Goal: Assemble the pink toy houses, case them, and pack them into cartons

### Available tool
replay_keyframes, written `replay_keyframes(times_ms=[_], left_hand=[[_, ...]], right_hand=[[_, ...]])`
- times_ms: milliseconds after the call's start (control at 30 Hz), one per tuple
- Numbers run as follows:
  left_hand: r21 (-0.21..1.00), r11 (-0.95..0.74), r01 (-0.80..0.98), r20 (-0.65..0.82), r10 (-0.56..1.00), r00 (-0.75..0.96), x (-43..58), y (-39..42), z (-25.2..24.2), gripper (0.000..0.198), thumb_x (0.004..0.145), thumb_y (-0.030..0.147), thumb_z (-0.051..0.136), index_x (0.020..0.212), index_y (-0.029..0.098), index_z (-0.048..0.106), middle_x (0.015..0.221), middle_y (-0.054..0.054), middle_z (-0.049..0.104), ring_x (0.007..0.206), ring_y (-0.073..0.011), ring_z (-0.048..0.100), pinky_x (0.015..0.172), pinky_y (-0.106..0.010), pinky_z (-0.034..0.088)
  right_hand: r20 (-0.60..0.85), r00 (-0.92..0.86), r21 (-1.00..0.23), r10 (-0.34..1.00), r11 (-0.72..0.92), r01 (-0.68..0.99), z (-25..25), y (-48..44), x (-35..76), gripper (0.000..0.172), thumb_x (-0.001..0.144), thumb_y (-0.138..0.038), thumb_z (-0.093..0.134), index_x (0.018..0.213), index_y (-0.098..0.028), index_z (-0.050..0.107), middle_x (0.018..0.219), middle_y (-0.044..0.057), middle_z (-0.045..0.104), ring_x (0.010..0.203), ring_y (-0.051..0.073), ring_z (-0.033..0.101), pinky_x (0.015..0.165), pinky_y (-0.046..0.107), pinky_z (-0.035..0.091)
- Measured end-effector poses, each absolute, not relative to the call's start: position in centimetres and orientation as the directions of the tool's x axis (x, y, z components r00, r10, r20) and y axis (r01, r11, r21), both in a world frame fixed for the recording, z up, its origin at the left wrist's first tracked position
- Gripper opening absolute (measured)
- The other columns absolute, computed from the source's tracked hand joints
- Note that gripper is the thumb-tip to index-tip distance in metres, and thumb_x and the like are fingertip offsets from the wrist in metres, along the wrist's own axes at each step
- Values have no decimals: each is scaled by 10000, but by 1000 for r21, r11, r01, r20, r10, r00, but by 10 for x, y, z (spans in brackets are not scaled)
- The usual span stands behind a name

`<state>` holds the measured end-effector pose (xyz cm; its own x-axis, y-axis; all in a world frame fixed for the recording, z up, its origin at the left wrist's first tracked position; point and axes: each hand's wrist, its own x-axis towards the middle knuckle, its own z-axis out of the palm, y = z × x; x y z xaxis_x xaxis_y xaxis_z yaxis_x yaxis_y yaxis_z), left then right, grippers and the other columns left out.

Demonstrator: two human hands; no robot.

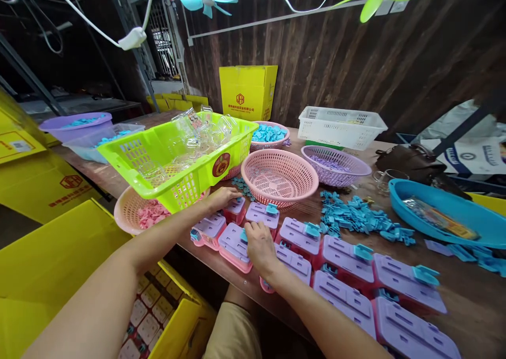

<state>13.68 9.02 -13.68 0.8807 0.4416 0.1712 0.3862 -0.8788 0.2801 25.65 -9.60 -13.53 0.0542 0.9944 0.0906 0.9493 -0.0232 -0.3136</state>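
My left hand (224, 197) reaches over a small pink box with a purple lid (236, 205), its fingers bent at the lid's far edge. My right hand (260, 241) rests with curled fingers at the right side of another purple-lidded box (234, 241), beside its blue clip (243, 235). What the fingertips of either hand hold, if anything, is hidden. Several more purple-lidded boxes (348, 254) with blue clips stand in two rows to the right. An empty pink basket (280, 175) sits just behind the hands.
A green basket of clear plastic parts (182, 190) stands behind my left arm. Loose blue clips (359, 216) lie at the right, near a blue basin (454, 211). Purple (336, 166) and white baskets (340, 127) stand farther back. An open yellow carton (190, 327) sits below the table edge.
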Motion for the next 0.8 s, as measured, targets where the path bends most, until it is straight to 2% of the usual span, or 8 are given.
replay_keyframes(times_ms=[300,500,633,733,800], left_hand=[[204,-886,416,153,449,881,140,96,-136,306,769,98,559,1056,147,654,1029,-111,666,910,-192,634,812,-257,467],[153,-871,466,94,483,871,147,96,-125,351,738,106,597,1081,164,638,1057,-88,667,961,-196,621,870,-267,459],[110,-834,540,146,551,821,144,71,-108,516,747,85,567,1247,199,507,1251,-102,534,1068,-219,561,897,-317,452],[156,-803,575,247,595,765,133,29,-105,486,815,149,521,1294,177,439,1211,-128,503,1064,-226,542,900,-361,449],[237,-838,491,212,538,816,123,-4,-113,516,807,266,583,1286,139,436,1133,-139,527,1047,-237,535,906,-372,448]], right_hand=[[80,48,-294,996,-22,956,-145,-96,259,284,817,-2,376,928,-161,584,958,79,633,905,211,491,746,300,293],[94,13,-316,995,17,949,-142,-96,263,184,881,-113,405,896,-172,578,943,49,650,910,194,510,749,301,268],[100,8,-314,995,24,949,-141,-97,265,169,884,-133,417,864,-171,580,920,44,658,901,195,525,725,302,258],[104,-1,-305,995,33,952,-139,-98,266,184,881,-120,410,869,-169,587,919,55,663,896,201,534,719,307,252],[107,-7,-303,994,40,952,-137,-97,266,192,879,-111,407,899,-167,589,929,64,665,898,204,538,725,309,250]])
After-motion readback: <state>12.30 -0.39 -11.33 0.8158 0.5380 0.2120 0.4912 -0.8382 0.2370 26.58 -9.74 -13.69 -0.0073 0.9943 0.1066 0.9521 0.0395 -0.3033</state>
